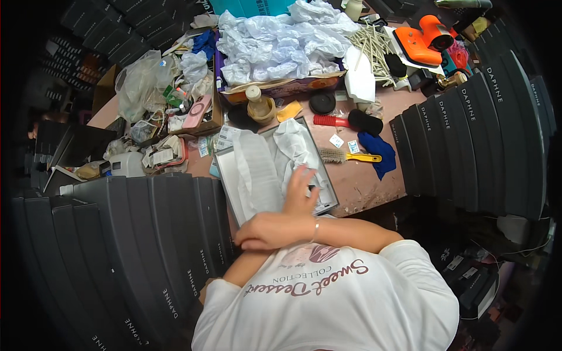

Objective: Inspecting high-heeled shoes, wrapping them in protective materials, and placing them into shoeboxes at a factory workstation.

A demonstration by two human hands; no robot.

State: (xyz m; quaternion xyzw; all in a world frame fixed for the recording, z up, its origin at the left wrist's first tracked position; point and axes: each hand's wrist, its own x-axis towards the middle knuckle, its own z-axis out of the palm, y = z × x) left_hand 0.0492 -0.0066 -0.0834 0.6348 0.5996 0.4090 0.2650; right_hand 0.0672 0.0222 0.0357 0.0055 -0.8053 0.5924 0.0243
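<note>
A pink surface (354, 198) spreads beyond the left grip (303, 181) and the right grip (266, 232). One row of dark boxes (137, 245) stands left of both grips, another row of dark boxes (468, 143) well to their right. Far beyond them, a carton (281, 89) holds crumpled white paper (281, 44). An open grey box (230, 178) lies under the left grip, its near edge beside the right grip. In it, a white sheet (256, 169) lies left of the left grip, and a paper bundle (291, 143) just beyond its fingers. The left grip is spread wide; contact is unclear. The right grip, blurred, crosses over the left forearm; I cannot tell whether it holds anything. A blue cloth (384, 168) and a yellow-handled brush (367, 157) lie right of the left grip.
</note>
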